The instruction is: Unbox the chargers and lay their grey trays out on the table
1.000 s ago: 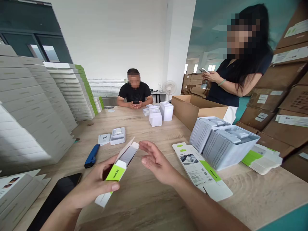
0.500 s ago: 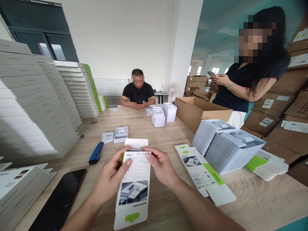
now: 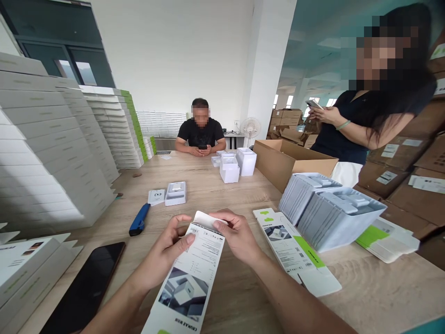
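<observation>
In the head view, the bottom edge cuts off the near end of the box [image 3: 189, 283]; its inside and some fingertips behind it are hidden. The box slants between the two hands: the left hand [image 3: 167, 249] grips its side, the right hand [image 3: 240, 235] pinches its raised flap [image 3: 203, 218]. Left of them, a phone [image 3: 88, 280] lies on the counter [image 3: 382, 285].

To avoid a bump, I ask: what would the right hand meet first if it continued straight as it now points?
The right hand would likely meet the end flap of the printed white carton first, which it seems to touch now. The left hand appears farther along, though depth is unclear.
</observation>
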`<action>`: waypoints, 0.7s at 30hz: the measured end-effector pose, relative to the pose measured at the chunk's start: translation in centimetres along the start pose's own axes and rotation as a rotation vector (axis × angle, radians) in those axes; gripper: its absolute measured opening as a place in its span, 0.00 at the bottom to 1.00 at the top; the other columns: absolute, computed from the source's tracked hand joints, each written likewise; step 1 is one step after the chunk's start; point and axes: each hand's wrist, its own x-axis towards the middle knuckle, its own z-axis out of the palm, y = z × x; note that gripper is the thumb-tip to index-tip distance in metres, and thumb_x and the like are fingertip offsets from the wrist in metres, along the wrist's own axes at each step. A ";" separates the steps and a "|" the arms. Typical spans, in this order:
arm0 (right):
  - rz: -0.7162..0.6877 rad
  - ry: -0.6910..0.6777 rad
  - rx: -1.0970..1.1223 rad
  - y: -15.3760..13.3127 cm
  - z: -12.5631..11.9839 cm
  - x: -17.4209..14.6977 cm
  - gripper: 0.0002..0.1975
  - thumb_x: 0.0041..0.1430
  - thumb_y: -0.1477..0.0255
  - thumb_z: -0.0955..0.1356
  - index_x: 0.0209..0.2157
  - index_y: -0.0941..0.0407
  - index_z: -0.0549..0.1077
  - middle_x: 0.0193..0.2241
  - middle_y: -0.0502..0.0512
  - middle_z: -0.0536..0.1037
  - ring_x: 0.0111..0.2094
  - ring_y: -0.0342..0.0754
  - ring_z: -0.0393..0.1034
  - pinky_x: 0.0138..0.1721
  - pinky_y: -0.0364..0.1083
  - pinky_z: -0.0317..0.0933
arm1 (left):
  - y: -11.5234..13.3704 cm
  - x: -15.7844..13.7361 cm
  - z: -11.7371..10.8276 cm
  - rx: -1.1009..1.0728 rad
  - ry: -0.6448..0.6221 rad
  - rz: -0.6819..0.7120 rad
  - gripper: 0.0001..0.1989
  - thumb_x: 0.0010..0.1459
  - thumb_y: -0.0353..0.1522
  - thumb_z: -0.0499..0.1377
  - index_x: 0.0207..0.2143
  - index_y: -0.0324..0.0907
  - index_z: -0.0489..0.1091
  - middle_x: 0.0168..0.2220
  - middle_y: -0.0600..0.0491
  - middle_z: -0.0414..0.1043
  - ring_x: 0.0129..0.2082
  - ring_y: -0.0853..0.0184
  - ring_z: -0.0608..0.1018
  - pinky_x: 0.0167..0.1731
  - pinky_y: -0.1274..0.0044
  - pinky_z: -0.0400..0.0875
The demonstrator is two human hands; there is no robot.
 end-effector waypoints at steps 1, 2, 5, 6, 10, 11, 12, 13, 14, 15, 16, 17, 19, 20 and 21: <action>0.031 -0.031 0.043 -0.1 0.0 0.0 0.14 0.55 0.59 0.72 0.37 0.53 0.81 0.42 0.54 0.78 0.42 0.50 0.71 0.42 0.46 0.64 | -0.1 0.1 0.0 -0.002 -0.010 0.006 0.17 0.61 0.42 0.59 0.48 0.49 0.58 0.35 0.56 0.73 0.29 0.68 0.74 0.28 0.77 0.69; 0.084 -0.058 0.095 -0.3 0.0 -0.1 0.15 0.54 0.57 0.72 0.35 0.54 0.81 0.43 0.55 0.78 0.42 0.50 0.72 0.41 0.46 0.64 | -0.1 0.1 -0.1 0.006 -0.021 0.012 0.16 0.61 0.42 0.59 0.46 0.48 0.58 0.35 0.56 0.73 0.29 0.69 0.74 0.28 0.77 0.69; 0.301 -0.106 0.229 -0.5 0.0 -0.3 0.19 0.49 0.55 0.74 0.28 0.58 0.78 0.36 0.54 0.79 0.33 0.46 0.70 0.34 0.43 0.61 | -0.2 0.2 -0.4 0.064 -0.070 0.005 0.13 0.61 0.41 0.59 0.41 0.46 0.60 0.36 0.56 0.73 0.30 0.70 0.73 0.29 0.78 0.69; 0.355 -0.126 0.253 -0.4 0.0 -0.4 0.19 0.47 0.56 0.76 0.27 0.58 0.76 0.30 0.52 0.78 0.29 0.43 0.68 0.32 0.42 0.59 | -0.1 0.2 -0.5 0.083 -0.082 -0.005 0.13 0.61 0.41 0.60 0.41 0.46 0.60 0.36 0.56 0.73 0.30 0.70 0.73 0.28 0.78 0.68; 0.382 -0.195 0.208 0.1 0.3 -0.6 0.19 0.45 0.59 0.77 0.25 0.58 0.70 0.22 0.45 0.71 0.25 0.40 0.62 0.29 0.41 0.54 | 0.7 0.0 -1.1 0.253 -0.075 -0.003 0.14 0.60 0.43 0.59 0.43 0.46 0.64 0.38 0.53 0.75 0.33 0.65 0.75 0.31 0.76 0.69; 0.365 -0.172 0.181 0.4 0.4 -0.6 0.18 0.44 0.60 0.77 0.25 0.58 0.69 0.22 0.45 0.71 0.25 0.40 0.62 0.29 0.41 0.54 | 0.9 0.0 -1.1 0.358 -0.044 0.010 0.14 0.60 0.44 0.58 0.43 0.45 0.66 0.39 0.52 0.76 0.35 0.63 0.76 0.33 0.74 0.70; 0.350 -0.133 0.161 0.6 0.6 -0.5 0.18 0.44 0.61 0.77 0.26 0.57 0.69 0.23 0.45 0.71 0.25 0.40 0.63 0.29 0.41 0.55 | 1.0 -0.1 -1.0 0.501 -0.002 0.027 0.15 0.61 0.45 0.56 0.43 0.46 0.68 0.39 0.51 0.77 0.37 0.61 0.77 0.36 0.72 0.70; 0.335 -0.084 0.153 0.9 0.9 -0.5 0.18 0.44 0.61 0.77 0.27 0.57 0.70 0.24 0.46 0.72 0.26 0.41 0.64 0.29 0.41 0.56 | 1.0 -0.2 -0.7 0.674 0.051 0.047 0.16 0.61 0.46 0.55 0.44 0.47 0.70 0.40 0.51 0.78 0.39 0.58 0.78 0.39 0.69 0.70; 0.316 -0.033 0.153 1.1 1.1 -0.3 0.18 0.43 0.62 0.77 0.29 0.57 0.70 0.25 0.46 0.73 0.26 0.42 0.65 0.29 0.42 0.57 | 0.9 -0.3 -0.4 0.855 0.111 0.068 0.18 0.61 0.47 0.55 0.47 0.48 0.70 0.42 0.49 0.78 0.42 0.54 0.78 0.41 0.66 0.70; 0.295 0.011 0.159 1.3 1.3 -0.2 0.18 0.43 0.62 0.77 0.30 0.57 0.70 0.26 0.47 0.74 0.27 0.42 0.66 0.30 0.42 0.58 | 0.6 -0.4 0.1 1.026 0.171 0.092 0.22 0.59 0.49 0.56 0.51 0.48 0.69 0.45 0.47 0.78 0.45 0.50 0.77 0.44 0.63 0.69; 0.275 0.044 0.166 1.3 1.4 -0.1 0.18 0.44 0.62 0.76 0.31 0.56 0.71 0.27 0.48 0.74 0.28 0.43 0.66 0.31 0.43 0.58 | 0.3 -0.5 0.7 1.172 0.220 0.116 0.29 0.55 0.49 0.58 0.55 0.46 0.66 0.50 0.43 0.75 0.49 0.47 0.75 0.48 0.60 0.67; 0.257 0.067 0.167 1.4 1.5 0.0 0.17 0.44 0.62 0.76 0.31 0.57 0.71 0.27 0.48 0.75 0.28 0.43 0.67 0.31 0.43 0.59 | -0.2 -0.5 1.3 1.279 0.255 0.131 0.36 0.51 0.48 0.62 0.59 0.42 0.62 0.55 0.38 0.71 0.53 0.43 0.73 0.51 0.57 0.65; 0.236 0.091 0.150 1.2 1.6 0.1 0.17 0.45 0.61 0.75 0.30 0.57 0.72 0.26 0.48 0.74 0.27 0.43 0.66 0.30 0.43 0.59 | -1.1 -0.5 2.5 1.382 0.297 0.116 0.45 0.45 0.43 0.65 0.62 0.34 0.54 0.60 0.32 0.64 0.57 0.41 0.69 0.54 0.55 0.63; 0.233 0.096 0.138 1.1 1.6 0.2 0.17 0.46 0.60 0.75 0.30 0.57 0.72 0.25 0.48 0.74 0.27 0.43 0.66 0.30 0.43 0.58 | -1.4 -0.5 2.9 1.400 0.305 0.095 0.44 0.46 0.41 0.64 0.62 0.33 0.53 0.59 0.32 0.64 0.56 0.42 0.70 0.53 0.56 0.64; 0.230 0.099 0.127 1.0 1.5 0.2 0.17 0.46 0.60 0.75 0.30 0.58 0.72 0.25 0.48 0.74 0.27 0.42 0.65 0.29 0.42 0.58 | -1.7 -0.5 3.2 1.407 0.311 0.080 0.42 0.47 0.38 0.62 0.61 0.33 0.52 0.57 0.33 0.65 0.55 0.44 0.71 0.51 0.58 0.66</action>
